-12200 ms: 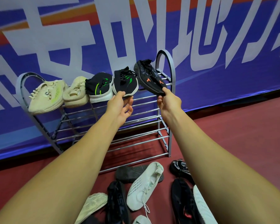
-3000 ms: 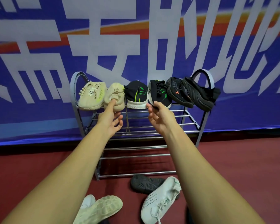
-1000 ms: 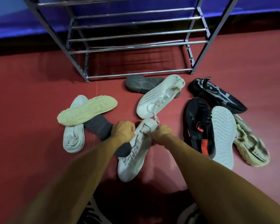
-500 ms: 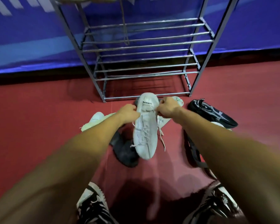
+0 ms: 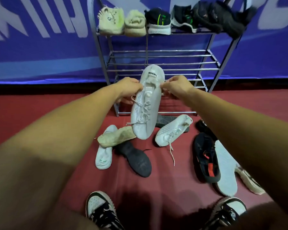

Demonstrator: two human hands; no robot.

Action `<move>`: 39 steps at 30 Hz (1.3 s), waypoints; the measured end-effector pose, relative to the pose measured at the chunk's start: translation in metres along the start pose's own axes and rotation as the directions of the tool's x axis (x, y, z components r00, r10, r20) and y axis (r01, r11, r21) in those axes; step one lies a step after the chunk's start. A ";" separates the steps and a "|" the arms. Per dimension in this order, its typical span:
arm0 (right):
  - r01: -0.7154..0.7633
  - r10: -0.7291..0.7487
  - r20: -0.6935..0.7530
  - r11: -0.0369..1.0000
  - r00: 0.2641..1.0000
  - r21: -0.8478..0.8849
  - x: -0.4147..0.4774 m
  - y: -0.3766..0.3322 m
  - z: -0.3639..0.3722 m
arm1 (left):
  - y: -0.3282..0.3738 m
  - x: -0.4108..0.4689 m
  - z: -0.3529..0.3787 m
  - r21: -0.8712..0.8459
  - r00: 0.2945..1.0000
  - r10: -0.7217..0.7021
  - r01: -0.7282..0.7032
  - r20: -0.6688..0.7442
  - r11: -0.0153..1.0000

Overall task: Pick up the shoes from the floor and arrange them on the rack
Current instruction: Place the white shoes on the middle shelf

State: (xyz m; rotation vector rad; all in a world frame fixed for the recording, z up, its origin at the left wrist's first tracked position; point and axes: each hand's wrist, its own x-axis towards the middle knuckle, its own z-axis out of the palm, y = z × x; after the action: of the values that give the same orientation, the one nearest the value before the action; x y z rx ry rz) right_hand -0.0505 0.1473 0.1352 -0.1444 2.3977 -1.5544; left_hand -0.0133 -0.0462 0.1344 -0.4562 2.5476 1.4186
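The left hand (image 5: 129, 87) and the right hand (image 5: 176, 87) each pinch one side of the collar of a white shoe (image 5: 145, 110), with the fingers curled tight on the fabric. The shoe hangs heel up and toe down, its laces loose. It is in front of the lower tiers of the rack (image 5: 173, 63) and clear of the floor (image 5: 40, 113).

Change noted: a second ago this shoe lay on the floor in front of the rack with both hands closing on it. It is now lifted and raised toward the rack. Judgement: pick-up done, placing not yet done.

The rack's top tier carries six shoes side by side: a beige pair (image 5: 110, 20) at its left end, a black-and-green pair (image 5: 158, 19) in the middle and a black pair (image 5: 218, 15) at its right end, reaching out past the post. There is no room there. The rails of the tier just below show from post to post, and that looks the nearest open spot.

On the floor in front of the rack lie the matching white shoe (image 5: 171, 130), an upturned black shoe (image 5: 136, 160) and others. The dangling laces could catch a rail edge on entry
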 end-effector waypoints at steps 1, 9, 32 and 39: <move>0.006 -0.006 0.027 1.000 1.000 -0.018 -0.001 -0.002 0.000 | 0.000 0.000 -0.003 0.001 1.000 -0.005 0.005 0.003 1.000; -0.016 0.099 0.272 0.957 0.957 -0.290 0.009 0.008 0.008 | -0.022 0.019 -0.015 -0.202 0.987 -0.151 0.139 -0.046 0.969; -0.093 0.034 0.433 0.989 0.901 0.116 0.098 0.031 0.042 | -0.055 0.077 -0.031 -0.657 0.968 -0.246 0.214 0.044 0.723; -0.047 -0.055 0.294 0.943 0.954 0.329 0.113 0.017 0.049 | -0.047 0.081 -0.030 -0.752 0.979 -0.176 0.195 0.106 0.630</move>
State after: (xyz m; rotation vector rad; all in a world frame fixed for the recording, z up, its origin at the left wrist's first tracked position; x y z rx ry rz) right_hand -0.1438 0.0848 0.0811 -0.2917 1.8775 -1.7709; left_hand -0.0727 -0.1089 0.0881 -0.7826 1.6723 2.3408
